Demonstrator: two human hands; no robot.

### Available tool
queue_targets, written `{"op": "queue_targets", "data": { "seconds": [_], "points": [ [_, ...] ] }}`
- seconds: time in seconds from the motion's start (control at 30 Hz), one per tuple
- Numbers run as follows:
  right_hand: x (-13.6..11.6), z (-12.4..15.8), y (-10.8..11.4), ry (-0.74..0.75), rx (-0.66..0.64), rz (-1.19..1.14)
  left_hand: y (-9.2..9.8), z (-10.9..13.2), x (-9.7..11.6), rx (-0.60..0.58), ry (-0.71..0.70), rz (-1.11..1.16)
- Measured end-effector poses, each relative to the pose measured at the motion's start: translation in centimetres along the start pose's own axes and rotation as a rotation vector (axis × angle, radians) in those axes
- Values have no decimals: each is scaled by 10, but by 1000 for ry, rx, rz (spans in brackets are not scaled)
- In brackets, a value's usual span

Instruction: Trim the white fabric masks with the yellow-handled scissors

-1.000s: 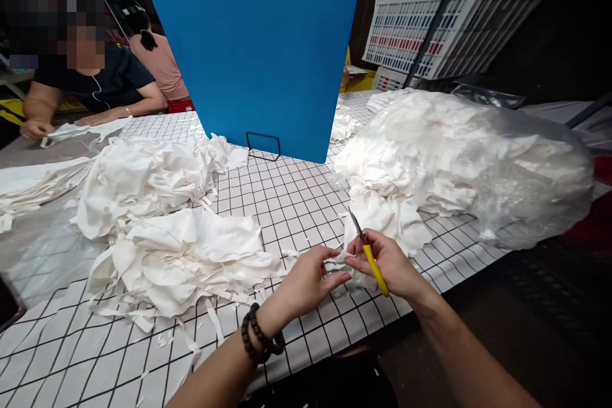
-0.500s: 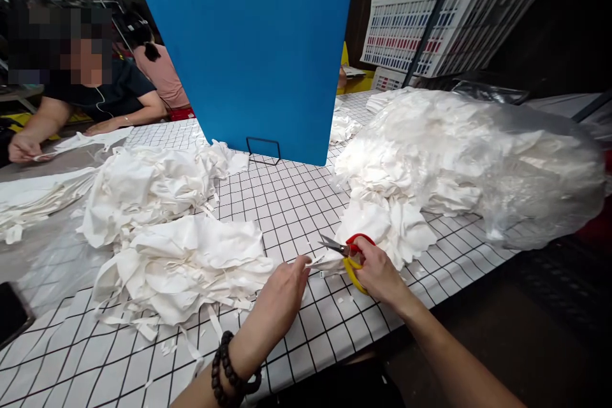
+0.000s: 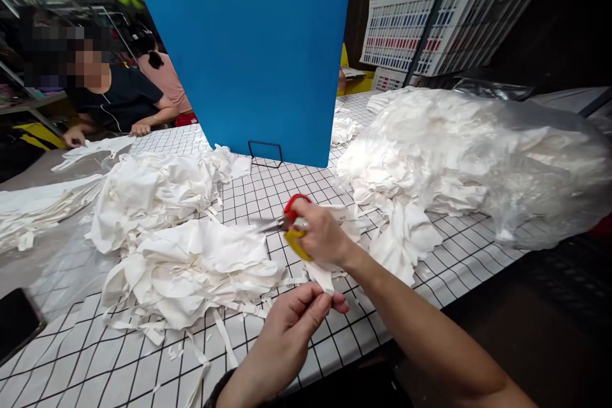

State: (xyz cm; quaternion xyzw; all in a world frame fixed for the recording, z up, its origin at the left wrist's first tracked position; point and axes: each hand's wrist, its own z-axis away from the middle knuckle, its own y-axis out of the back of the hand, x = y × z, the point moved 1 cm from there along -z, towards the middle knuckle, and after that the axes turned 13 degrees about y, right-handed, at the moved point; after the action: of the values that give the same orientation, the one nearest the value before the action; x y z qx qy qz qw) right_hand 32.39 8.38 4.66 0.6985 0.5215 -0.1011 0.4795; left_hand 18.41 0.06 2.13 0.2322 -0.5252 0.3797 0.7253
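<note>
Near the front of the checked table, my left hand pinches the end of a white cloth piece. My right hand is just above and beyond it, fingers in the handles of red-and-yellow scissors. Their blurred blades point left, over the edge of a crumpled white cloth pile. Behind this pile lies another white heap. To the right of my right hand, loose white cloth spreads on the table.
A blue board stands at the table's back. A large clear plastic bag of white cloth lies at the right. A phone is at the left edge. Across the table, a person in dark clothes handles white cloth. White crates stand behind.
My right hand has moved left and up with the scissors. My left hand has come slightly closer and right, and the cloth now hangs between my hands. The person across has drawn back one arm.
</note>
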Motion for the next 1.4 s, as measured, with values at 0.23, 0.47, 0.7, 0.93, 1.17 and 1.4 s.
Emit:
{"op": "queue_targets", "data": {
  "seconds": [0.23, 0.47, 0.7, 0.93, 1.17, 1.4],
  "points": [
    [15, 11, -14, -286, -184, -93, 13, 11, -23, 365, -24, 41],
    [0, 81, 22, -530, -231, -192, 14, 8, -30, 337, -124, 204],
    [-38, 105, 32, -493, -320, 124, 11, -2, -33, 301, -216, 72],
    [-45, 103, 30, -471, -368, 189, 10, 1, -30, 326, -263, -147],
    [-47, 101, 30, -474, -345, 192, 10, 2, -30, 312, -286, -168],
    [-47, 103, 30, -479, -364, 199, 9, 3, -31, 273, -274, -152]
  ]
}}
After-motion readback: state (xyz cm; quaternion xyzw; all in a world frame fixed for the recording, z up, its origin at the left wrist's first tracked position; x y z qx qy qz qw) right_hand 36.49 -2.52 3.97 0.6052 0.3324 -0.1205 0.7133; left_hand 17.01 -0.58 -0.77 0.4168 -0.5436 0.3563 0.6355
